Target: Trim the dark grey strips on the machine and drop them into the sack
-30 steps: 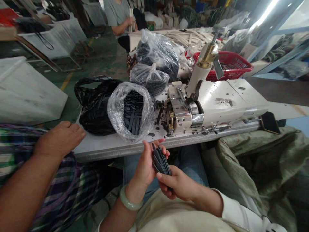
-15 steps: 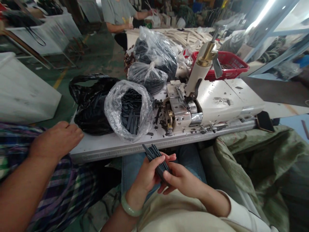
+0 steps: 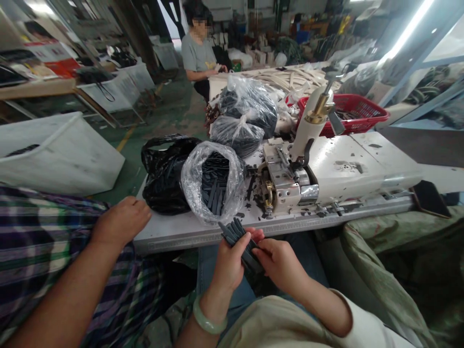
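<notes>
Nearest, the person's 2 hands hold a bundle of thin, flat, dark grey strips with tapered tips (image 3: 232, 231), slightly fanned at the far end, just short of the near edge of the long white counter (image 3: 159, 226). The left hand (image 3: 230, 263) wraps the bundle, thumb pressed across it; the right hand (image 3: 282, 261) pinches its near end, and its fingers hide part of the strips. An olive-green woven sack (image 3: 377, 241) gapes at the near right. At left, a co-worker's bare hand (image 3: 122, 220) rests by the counter edge.

On the counter, a clear plastic bag with a rolled-open mouth (image 3: 188, 181) holds similar strips, touching a shiny black plastic bag (image 3: 165, 188) at its left. Right of them stands a cream-and-steel machine (image 3: 286, 186), dark scraps around it; its upright post partly blocks a red plastic basket (image 3: 362, 123) farther off. Behind the open bag sit 2 clear bags of dark pieces (image 3: 237, 135).
</notes>
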Motion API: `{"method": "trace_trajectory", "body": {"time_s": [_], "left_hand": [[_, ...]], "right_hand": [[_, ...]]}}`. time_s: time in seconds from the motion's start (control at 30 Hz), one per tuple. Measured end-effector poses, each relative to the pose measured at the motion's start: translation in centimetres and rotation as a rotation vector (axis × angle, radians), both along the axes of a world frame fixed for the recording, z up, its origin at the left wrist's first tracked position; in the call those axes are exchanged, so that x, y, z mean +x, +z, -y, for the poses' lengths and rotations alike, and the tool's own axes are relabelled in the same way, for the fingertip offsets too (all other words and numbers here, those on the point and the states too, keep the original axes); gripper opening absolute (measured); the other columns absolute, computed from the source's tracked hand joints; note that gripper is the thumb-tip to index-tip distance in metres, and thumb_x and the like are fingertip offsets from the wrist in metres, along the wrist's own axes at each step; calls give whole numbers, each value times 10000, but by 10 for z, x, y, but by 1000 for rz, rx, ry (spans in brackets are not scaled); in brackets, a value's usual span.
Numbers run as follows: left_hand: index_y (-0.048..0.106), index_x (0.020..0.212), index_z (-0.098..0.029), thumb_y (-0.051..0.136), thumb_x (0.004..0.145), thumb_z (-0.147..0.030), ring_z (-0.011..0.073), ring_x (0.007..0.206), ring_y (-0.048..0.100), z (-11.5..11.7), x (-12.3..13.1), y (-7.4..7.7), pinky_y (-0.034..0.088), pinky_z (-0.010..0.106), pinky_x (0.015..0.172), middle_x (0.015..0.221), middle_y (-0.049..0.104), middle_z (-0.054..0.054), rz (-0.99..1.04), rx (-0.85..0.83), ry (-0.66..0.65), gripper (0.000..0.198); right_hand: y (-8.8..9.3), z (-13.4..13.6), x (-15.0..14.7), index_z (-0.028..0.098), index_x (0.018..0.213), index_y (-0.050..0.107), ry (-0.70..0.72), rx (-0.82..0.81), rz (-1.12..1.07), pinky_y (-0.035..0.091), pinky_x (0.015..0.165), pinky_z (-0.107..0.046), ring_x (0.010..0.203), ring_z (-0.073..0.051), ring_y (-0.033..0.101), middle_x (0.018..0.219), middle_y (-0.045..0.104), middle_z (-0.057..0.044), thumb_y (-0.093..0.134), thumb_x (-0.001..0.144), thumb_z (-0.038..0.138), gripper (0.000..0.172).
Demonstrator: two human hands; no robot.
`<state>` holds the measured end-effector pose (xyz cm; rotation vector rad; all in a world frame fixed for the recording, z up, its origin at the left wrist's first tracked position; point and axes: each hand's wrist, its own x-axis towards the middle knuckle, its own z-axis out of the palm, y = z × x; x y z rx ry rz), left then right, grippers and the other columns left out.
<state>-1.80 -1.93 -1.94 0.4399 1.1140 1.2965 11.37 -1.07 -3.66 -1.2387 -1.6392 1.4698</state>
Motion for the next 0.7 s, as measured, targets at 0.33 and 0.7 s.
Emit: {"method": "trace_trajectory", "body": {"time_s": [0.33,0.7], "left_hand": [[692,787,-134,815,625,-250,65,453,475,-7,-27,11,414,214,469,559,606,-24,-36,-6,130,234],[509,534,-164,737,711,-247,53,402,359,-2,-16,13,339,209,442,438,422,-66,-38,-24,-117,301]], "right_hand": [[16,-6,8,94,859,662,55,-672,-580,537,504,-223,613,-171,713,849,746,-144,700,747,541,463],[11,2,23,58,963,676,244,-947,-748,581,609,-243,744,-210,736,862,745,-157,608,831,567,530]]}}
